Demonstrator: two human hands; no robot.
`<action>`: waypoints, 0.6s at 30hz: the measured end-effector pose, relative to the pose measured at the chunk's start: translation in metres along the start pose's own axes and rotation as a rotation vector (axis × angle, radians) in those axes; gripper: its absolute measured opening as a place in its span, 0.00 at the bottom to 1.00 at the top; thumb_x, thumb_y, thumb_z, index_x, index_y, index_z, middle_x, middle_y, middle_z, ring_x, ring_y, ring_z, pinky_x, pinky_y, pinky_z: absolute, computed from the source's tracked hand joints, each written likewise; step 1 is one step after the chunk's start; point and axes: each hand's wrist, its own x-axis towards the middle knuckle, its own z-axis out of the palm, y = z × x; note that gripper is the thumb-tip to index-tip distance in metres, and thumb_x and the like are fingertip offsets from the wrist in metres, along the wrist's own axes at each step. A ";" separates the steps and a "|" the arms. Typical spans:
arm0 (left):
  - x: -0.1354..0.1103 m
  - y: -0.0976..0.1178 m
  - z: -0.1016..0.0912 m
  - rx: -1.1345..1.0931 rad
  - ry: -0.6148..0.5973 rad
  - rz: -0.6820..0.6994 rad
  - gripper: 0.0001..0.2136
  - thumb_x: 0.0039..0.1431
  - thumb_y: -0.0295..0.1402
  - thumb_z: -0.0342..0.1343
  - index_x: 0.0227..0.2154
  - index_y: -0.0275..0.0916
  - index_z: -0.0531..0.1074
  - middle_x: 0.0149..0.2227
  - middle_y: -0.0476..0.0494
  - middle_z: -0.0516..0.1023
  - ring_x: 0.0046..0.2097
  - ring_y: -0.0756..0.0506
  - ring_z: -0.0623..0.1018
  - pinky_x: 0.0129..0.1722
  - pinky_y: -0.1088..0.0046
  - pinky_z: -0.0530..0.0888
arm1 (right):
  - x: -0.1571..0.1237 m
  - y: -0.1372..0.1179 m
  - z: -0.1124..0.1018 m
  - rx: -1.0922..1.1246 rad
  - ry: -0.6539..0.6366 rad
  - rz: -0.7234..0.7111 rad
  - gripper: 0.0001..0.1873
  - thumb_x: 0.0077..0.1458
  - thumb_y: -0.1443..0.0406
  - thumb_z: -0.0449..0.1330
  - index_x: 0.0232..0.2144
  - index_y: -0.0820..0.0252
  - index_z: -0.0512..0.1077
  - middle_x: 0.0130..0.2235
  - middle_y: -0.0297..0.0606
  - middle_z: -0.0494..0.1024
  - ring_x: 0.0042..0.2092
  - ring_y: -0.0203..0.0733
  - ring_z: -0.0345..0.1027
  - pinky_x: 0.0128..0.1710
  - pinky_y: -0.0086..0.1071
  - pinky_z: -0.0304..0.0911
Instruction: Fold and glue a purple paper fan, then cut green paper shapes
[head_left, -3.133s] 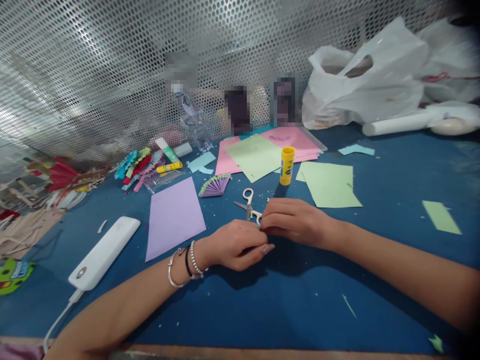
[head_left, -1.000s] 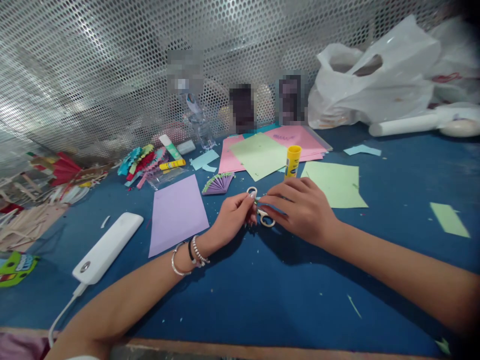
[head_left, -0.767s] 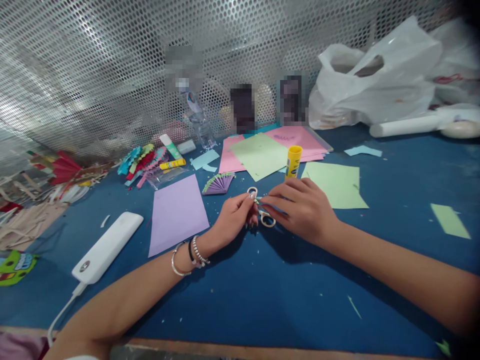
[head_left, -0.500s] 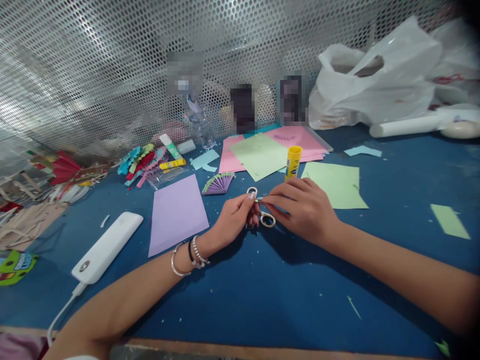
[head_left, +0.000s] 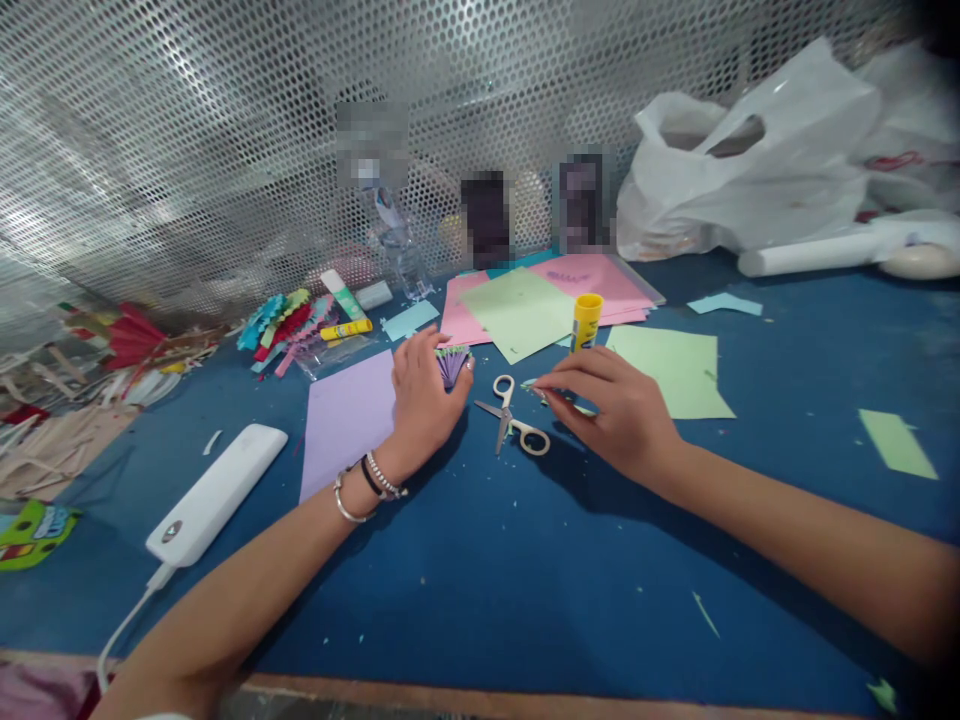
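Note:
My left hand (head_left: 427, 395) reaches over a small purple pleated paper fan (head_left: 452, 366) with a green edge, its thumb and fingers apart on either side. Part of the fan is hidden beneath that hand. My right hand (head_left: 611, 400) is closed in a pinch on a tiny pale scrap of paper (head_left: 529, 384). Between the hands, scissors (head_left: 508, 413) with cream handles lie on the blue table, blades apart. Just behind my right hand an open yellow glue stick (head_left: 586, 322) stands upright, its base hidden by the fingers.
Purple paper (head_left: 349, 420) lies partly under my left hand. Green paper (head_left: 671, 370) and pink sheets (head_left: 607, 283) lie behind my right hand. A white power bank (head_left: 217, 490) with a cable is at left. White plastic bags (head_left: 742, 170) stand at back right, near a perforated metal screen (head_left: 247, 130).
My left hand has let go of the scissors and moved left and back over the fan. The scissors now lie on the table. My right hand has barely moved.

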 end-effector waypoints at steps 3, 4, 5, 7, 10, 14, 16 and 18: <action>0.007 -0.022 0.008 0.201 -0.126 -0.055 0.32 0.51 0.52 0.52 0.53 0.35 0.58 0.60 0.28 0.54 0.60 0.27 0.52 0.53 0.41 0.52 | 0.000 -0.001 -0.001 0.015 -0.006 -0.003 0.07 0.54 0.67 0.56 0.35 0.59 0.73 0.34 0.37 0.74 0.36 0.39 0.66 0.36 0.33 0.64; 0.008 -0.027 0.010 0.211 -0.172 -0.070 0.33 0.51 0.53 0.50 0.54 0.34 0.57 0.58 0.26 0.57 0.58 0.26 0.55 0.52 0.41 0.55 | 0.000 -0.001 -0.002 0.025 -0.005 -0.005 0.07 0.54 0.67 0.55 0.35 0.59 0.72 0.34 0.38 0.74 0.37 0.39 0.66 0.37 0.33 0.64; 0.008 -0.030 0.011 0.200 -0.212 -0.073 0.34 0.52 0.54 0.49 0.55 0.33 0.56 0.56 0.26 0.61 0.56 0.27 0.60 0.50 0.43 0.59 | 0.000 -0.001 -0.002 0.040 -0.007 -0.006 0.07 0.54 0.67 0.55 0.36 0.59 0.72 0.35 0.38 0.73 0.37 0.39 0.66 0.37 0.34 0.64; 0.008 -0.032 0.011 0.154 -0.257 -0.055 0.34 0.53 0.54 0.47 0.56 0.33 0.54 0.52 0.28 0.65 0.52 0.31 0.66 0.47 0.49 0.65 | 0.000 -0.002 -0.003 0.085 -0.025 0.005 0.08 0.54 0.66 0.55 0.38 0.60 0.70 0.36 0.39 0.73 0.39 0.39 0.66 0.39 0.34 0.64; 0.007 -0.025 0.006 0.064 -0.243 0.079 0.34 0.53 0.52 0.49 0.56 0.36 0.51 0.54 0.31 0.63 0.53 0.35 0.65 0.50 0.56 0.65 | 0.001 -0.003 -0.005 0.204 -0.071 0.042 0.10 0.54 0.67 0.54 0.41 0.59 0.67 0.38 0.39 0.70 0.39 0.38 0.65 0.37 0.33 0.64; 0.005 -0.014 0.001 -0.027 -0.181 0.345 0.35 0.49 0.50 0.56 0.55 0.38 0.50 0.53 0.33 0.63 0.54 0.38 0.65 0.52 0.60 0.64 | 0.000 -0.005 -0.006 0.362 -0.027 0.067 0.13 0.52 0.69 0.55 0.42 0.58 0.62 0.40 0.39 0.67 0.36 0.36 0.62 0.32 0.31 0.63; 0.004 -0.011 0.000 -0.056 -0.162 0.475 0.36 0.46 0.49 0.59 0.54 0.39 0.50 0.51 0.34 0.65 0.52 0.38 0.67 0.50 0.61 0.66 | 0.000 -0.005 -0.005 0.402 0.010 0.101 0.15 0.51 0.69 0.56 0.42 0.57 0.60 0.40 0.39 0.65 0.37 0.37 0.63 0.31 0.32 0.62; 0.002 -0.010 0.000 -0.078 -0.162 0.589 0.37 0.45 0.49 0.60 0.54 0.40 0.50 0.49 0.34 0.67 0.51 0.38 0.68 0.48 0.60 0.67 | -0.001 -0.005 -0.003 0.426 0.017 0.132 0.17 0.51 0.67 0.57 0.43 0.56 0.59 0.41 0.39 0.64 0.38 0.38 0.63 0.30 0.32 0.62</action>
